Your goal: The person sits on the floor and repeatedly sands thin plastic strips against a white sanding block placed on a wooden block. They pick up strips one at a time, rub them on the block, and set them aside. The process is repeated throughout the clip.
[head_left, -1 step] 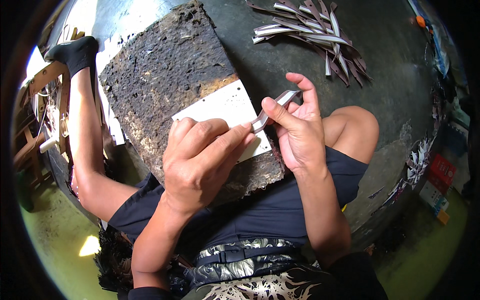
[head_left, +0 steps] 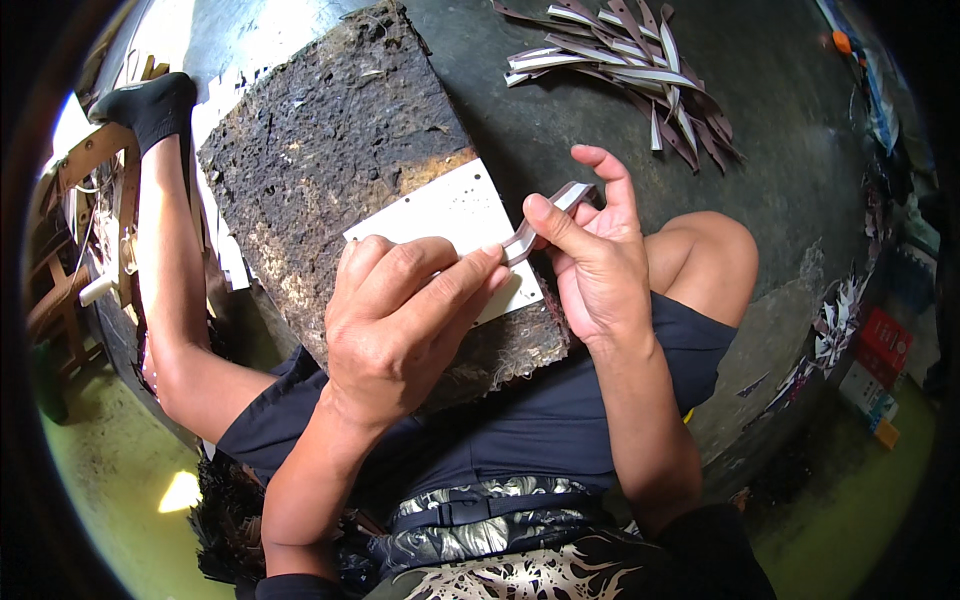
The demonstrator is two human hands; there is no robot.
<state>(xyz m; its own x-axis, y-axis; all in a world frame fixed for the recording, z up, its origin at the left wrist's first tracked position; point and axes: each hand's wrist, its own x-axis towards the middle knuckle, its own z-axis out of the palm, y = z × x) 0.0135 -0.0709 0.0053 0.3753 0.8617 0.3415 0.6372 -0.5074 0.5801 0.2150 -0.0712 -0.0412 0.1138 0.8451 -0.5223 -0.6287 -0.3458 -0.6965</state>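
A narrow brown strip with a white band (head_left: 521, 241) runs between my two hands. My left hand (head_left: 395, 310) pinches its lower end over a white plate (head_left: 455, 200) with small dark holes. The left fingers hide that end and part of the plate. My right hand (head_left: 608, 265) holds the strip's upper part between thumb and fingers, with the index finger raised away from it. Under the plate is a thick, dark, rough-surfaced block (head_left: 320, 140), lying across my lap.
A loose pile of similar brown and white strips (head_left: 640, 75) lies on the dark floor beyond, at the upper right. A wooden frame (head_left: 100, 200) stands at far left by my foot. Scraps (head_left: 838, 325) and a red packet (head_left: 884, 342) lie at far right.
The strip's upper end has shifted slightly to the left in my right hand. Both hands keep their places and grips.
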